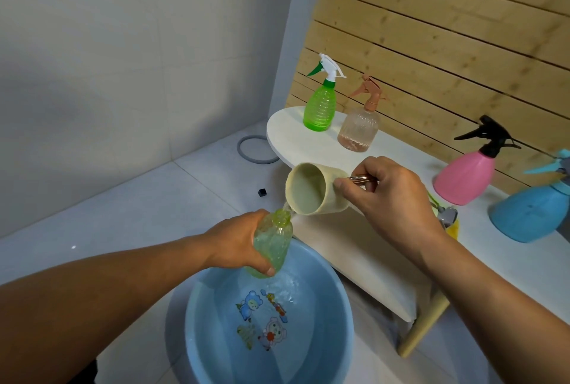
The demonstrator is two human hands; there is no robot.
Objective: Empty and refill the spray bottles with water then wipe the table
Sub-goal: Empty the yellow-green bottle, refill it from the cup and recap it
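My left hand (237,240) grips a pale green bottle (274,241) with its spray head off, held over the blue basin (336,309). My right hand (391,195) holds a beige cup (311,189) by its metal handle, tipped so that water runs into the bottle's mouth. Some water splashes down into the basin, which holds water over cartoon pictures. On the white table (296,140) stand a green spray bottle (320,106), a clear pink-brown spray bottle (359,127), a pink spray bottle with a black head (465,177) and a blue spray bottle (524,217).
A spray head and a yellow item (448,220) lie on the table behind my right wrist. A grey ring (256,149) and a small black cube (262,192) lie on the tiled floor. Wooden slats back the table; a table leg (422,328) stands beside the basin.
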